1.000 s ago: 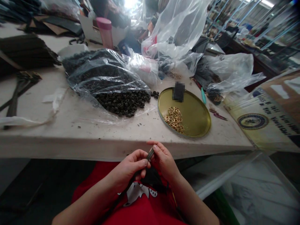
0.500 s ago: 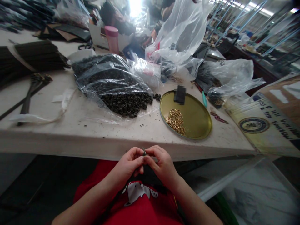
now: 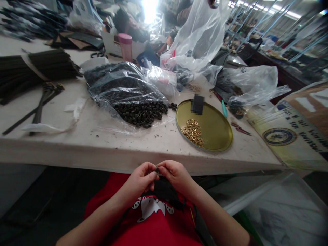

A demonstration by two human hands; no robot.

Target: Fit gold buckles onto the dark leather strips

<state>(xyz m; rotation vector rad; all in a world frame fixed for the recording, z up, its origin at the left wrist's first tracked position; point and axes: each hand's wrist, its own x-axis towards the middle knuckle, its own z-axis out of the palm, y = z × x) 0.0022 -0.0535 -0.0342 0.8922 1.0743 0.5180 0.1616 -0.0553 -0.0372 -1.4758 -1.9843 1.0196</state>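
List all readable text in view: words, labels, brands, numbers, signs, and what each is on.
None reads reliably.
Carton, at right: two rows of dark lettering, too blurred to quote.
Round seal on its side: rim text too small.
Clear bag behind it: dark mark near top, too small.
Red clothing: white print, no legible words.

On the white covered surface (image 3: pixel 133 145), a bundle of dark flat strips (image 3: pixel 55 63) lies left, with dark straps (image 3: pixel 38 111) before it. Rightward come a clear plastic bag (image 3: pixel 123 82) with small black loops (image 3: pixel 142 114) at its front, then a round gold metal tray (image 3: pixel 217 130) holding gold metal buckles (image 3: pixel 193 131) at left. A pink plastic jar (image 3: pixel 126 48) stands behind the bag. Before the surface, a small dark piece (image 3: pixel 157 169) sits between left hand (image 3: pixel 145 176) and right hand (image 3: pixel 173 172).
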